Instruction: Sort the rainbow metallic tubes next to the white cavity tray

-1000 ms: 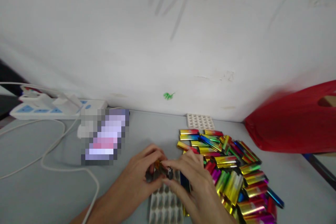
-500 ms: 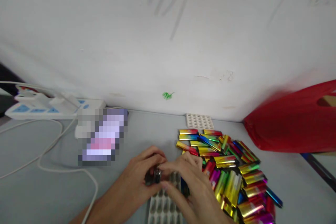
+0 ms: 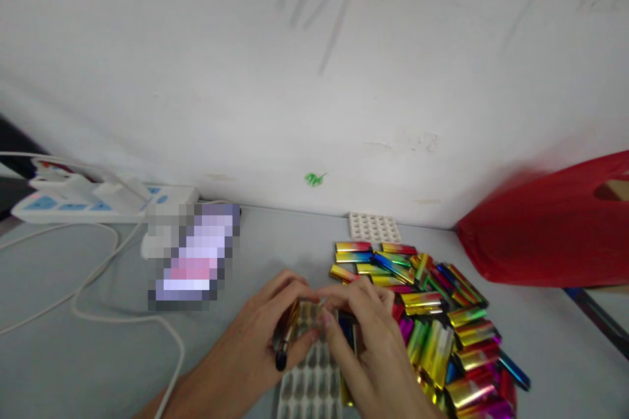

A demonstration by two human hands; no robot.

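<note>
White plastic marks the far left: a power strip [image 3: 98, 200] lies against the wall, its cable [image 3: 98, 275] looping over the grey table [image 3: 59, 366]. Just right of it sits a blurred-out flat object [image 3: 194, 255]. Near the middle, the left hand [image 3: 260, 347] has its grip pressed around a slim gold-and-dark piece [image 3: 285, 337], whose dark end pokes out below the fingers. Under both hands lies a pale tray [image 3: 309, 386] with rows of small pockets. The right hand [image 3: 366, 347] meets the left above that tray, its fingertips [image 3: 327, 321] pinched at the piece's upper end, though exactly what they pinch cannot be made out. Behind, by the wall, rests a small white perforated block [image 3: 374, 227]. Further right spreads a heap of shiny multicoloured cases [image 3: 437, 321], touching the right hand. At the far right sits a red plastic bag [image 3: 550, 229].
</note>
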